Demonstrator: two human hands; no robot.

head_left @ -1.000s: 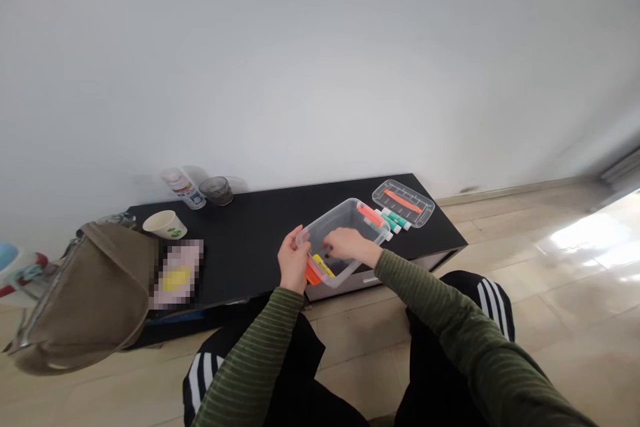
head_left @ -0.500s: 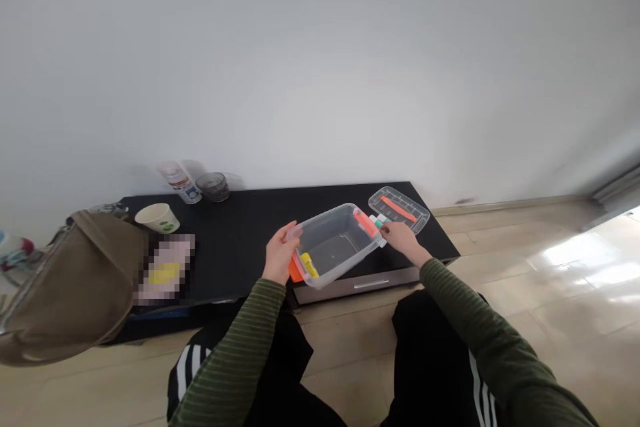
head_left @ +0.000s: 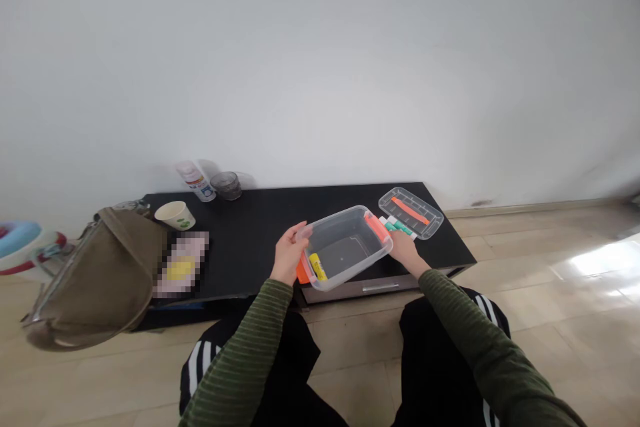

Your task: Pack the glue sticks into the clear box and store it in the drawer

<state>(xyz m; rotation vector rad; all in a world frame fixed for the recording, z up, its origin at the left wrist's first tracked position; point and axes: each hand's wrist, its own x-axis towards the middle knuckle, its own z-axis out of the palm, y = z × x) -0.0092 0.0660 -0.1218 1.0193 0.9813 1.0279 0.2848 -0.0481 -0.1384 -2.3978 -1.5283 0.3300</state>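
Observation:
A clear plastic box with orange end latches is held tilted over the black cabinet top. My left hand grips its left end, thumb over the rim and fingers outside. Inside, at that end, lies a small yellow cylinder with dark print. My right hand is at the box's right end, its fingers mostly hidden behind the corner. Right beside those fingers are green-and-white sticks; whether the hand holds one cannot be made out. The clear lid with an orange handle lies just beyond them.
On the black cabinet stand a paper cup, a spray can and a dark glass bowl. A pixelated pink-and-yellow item lies near a brown bag at the left. A white wall rises behind.
The view has shifted, so everything sits further right. My right hand is a little lower against the box's end, and more of the green-and-white sticks shows. The left hand keeps its grip.

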